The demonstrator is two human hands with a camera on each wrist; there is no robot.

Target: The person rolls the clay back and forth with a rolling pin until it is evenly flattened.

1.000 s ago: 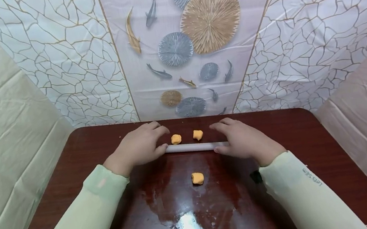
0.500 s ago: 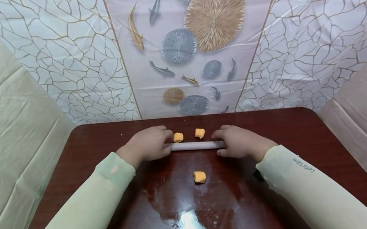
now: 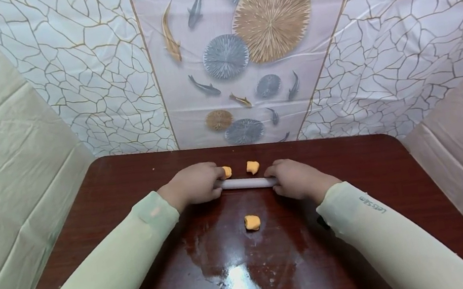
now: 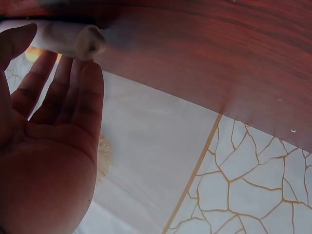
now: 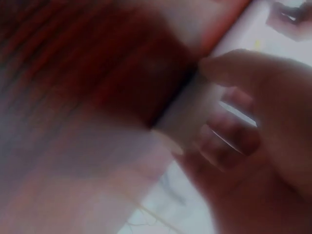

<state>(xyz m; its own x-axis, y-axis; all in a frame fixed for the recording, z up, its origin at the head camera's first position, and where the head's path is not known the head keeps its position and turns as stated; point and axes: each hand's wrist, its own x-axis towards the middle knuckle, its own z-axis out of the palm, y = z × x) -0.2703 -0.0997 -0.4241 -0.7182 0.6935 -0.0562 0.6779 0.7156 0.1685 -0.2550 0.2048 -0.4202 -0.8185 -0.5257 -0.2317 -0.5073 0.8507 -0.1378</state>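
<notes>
A slim white rod (image 3: 247, 183) lies crosswise near the far side of the brown table. My left hand (image 3: 196, 183) grips its left end, thumb on the near side and fingers on the far side. In the left wrist view the rod's end (image 4: 90, 43) sticks out past the fingers and has a dark hollow. My right hand (image 3: 299, 179) holds the other end between thumb and fingers; the right wrist view is blurred. Just beyond the rod sit two yellow-orange lumps, the left lump (image 3: 227, 171) partly hidden by my left fingers and the right lump (image 3: 253, 166) in plain sight.
A third yellow-orange lump (image 3: 252, 222) rests on the near side of the rod. The glossy table (image 3: 127, 167) meets a patterned sheet (image 3: 114, 82) at the back, with plain cloth (image 3: 5, 163) at the sides. A small dark object (image 3: 322, 222) shows beside my right sleeve.
Both hands have moved inward along the rod, and their fingers have closed round its ends. My left fingers now cover part of the left lump. The view has shifted slightly.
</notes>
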